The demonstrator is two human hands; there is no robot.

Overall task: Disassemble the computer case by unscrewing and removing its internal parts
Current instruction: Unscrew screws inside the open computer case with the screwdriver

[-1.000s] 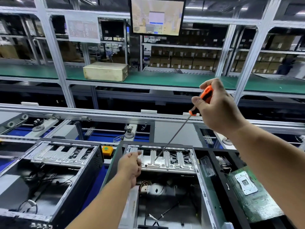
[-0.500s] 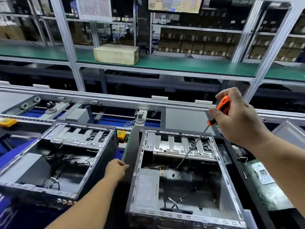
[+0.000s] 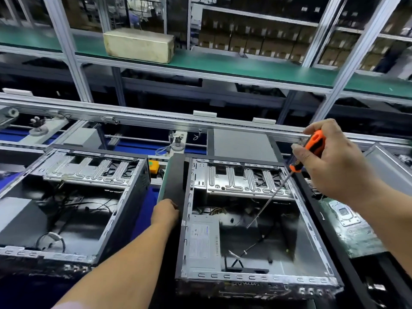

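Observation:
An open computer case [image 3: 316, 233] lies in front of me with a power supply [image 3: 201, 244] at its left, a silver drive cage [image 3: 243, 184] at the far end and loose cables inside. My right hand [image 3: 332, 166] grips an orange-handled screwdriver [image 3: 312, 146]; its long shaft slants down-left and the tip hangs inside the case, above the floor. My left hand [image 3: 166, 211] grips the case's black left wall near the power supply.
A second open case [image 3: 124, 215] lies to the left, close beside the first. A green motherboard [image 3: 347, 228] lies to the right of the case. The conveyor rail [image 3: 156, 120] runs behind; a shelf above carries a beige box [image 3: 139, 44].
My view has tilted down and closer. My left hand left the drive cage and came back to the case's left wall. The screwdriver tip moved from the cage down into the case.

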